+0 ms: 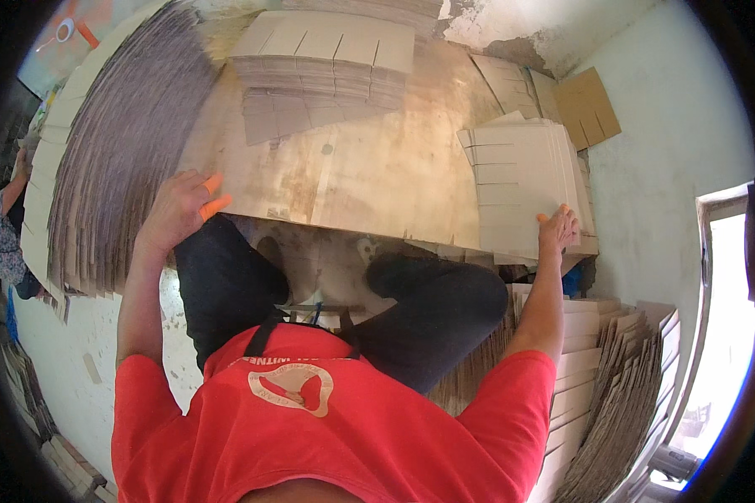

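Observation:
At the table's near left edge, my left hand [180, 205] is empty, with its orange-covered thumb and finger apart. It is beside a long, tall row of cardboard sheets [126, 142] standing tightly packed. My right hand [559, 228] is at the right edge of a pile of slotted cardboard sheets [512, 184], its orange-tipped thumb on top and its fingers bent at the edge of a sheet. How far the fingers reach under that sheet is hidden. Between my hands is the bare wooden tabletop [377, 176].
At the table's far side lies a thick stack of slotted cardboard [327, 50]. A browner slotted piece [587, 107] leans by the right wall. More cardboard [612, 369] is stacked beside my right arm. Another person's arm [15, 189] shows at the far left.

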Tool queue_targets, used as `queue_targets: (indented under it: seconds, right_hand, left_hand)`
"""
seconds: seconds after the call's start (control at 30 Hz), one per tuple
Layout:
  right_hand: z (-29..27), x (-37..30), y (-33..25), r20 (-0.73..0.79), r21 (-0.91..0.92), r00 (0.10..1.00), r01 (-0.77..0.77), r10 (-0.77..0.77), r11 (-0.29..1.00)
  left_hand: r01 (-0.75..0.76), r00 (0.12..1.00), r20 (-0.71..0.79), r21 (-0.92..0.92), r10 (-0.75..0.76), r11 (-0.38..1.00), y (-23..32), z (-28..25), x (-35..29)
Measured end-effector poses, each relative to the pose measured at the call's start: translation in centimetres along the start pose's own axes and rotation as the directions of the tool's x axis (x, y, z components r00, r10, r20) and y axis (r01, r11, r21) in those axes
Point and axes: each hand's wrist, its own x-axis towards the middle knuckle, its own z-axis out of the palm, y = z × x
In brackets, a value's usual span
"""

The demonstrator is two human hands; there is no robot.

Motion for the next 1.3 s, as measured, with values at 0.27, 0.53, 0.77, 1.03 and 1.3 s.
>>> queue_targets:
  seconds: [0.27, 0.53, 0.77, 1.03, 1.3]
  right_hand:
    - [1.9, 2.8, 4.1, -0.151, 0.002, 0.988, 0.012, -0.012, 1.0]
    - [-1.9, 5.2, 5.5, -0.229, 0.483, 0.972, 0.064, 0.056, 0.873]
    - [-10.2, 0.0, -5.0, -0.104, 0.991, 0.99, 0.095, -0.091, -0.097]
    - [-13.5, -10.1, -18.5, -0.116, 0.973, 0.891, 0.013, -0.439, -0.232]
    - [-16.7, -8.6, -21.0, 0.115, 0.973, 0.761, -0.215, -0.639, -0.08]
  left_hand:
    - [0.011, 1.0, 0.03, -0.055, -0.009, 0.998, -0.6, 1.9, 0.8]
    - [0.042, 0.998, 0.044, -0.187, -0.035, 0.981, -0.9, 4.5, 0.6]
    - [0.364, 0.895, 0.161, -0.803, -0.417, 0.471, 2.8, 10.0, 8.8]
    - [0.094, 0.77, 0.424, -0.815, -0.477, -0.572, 5.9, 10.0, 16.2]
    - [0.136, 0.789, 0.318, -0.925, -0.526, -0.355, 0.2, 11.7, 16.5]
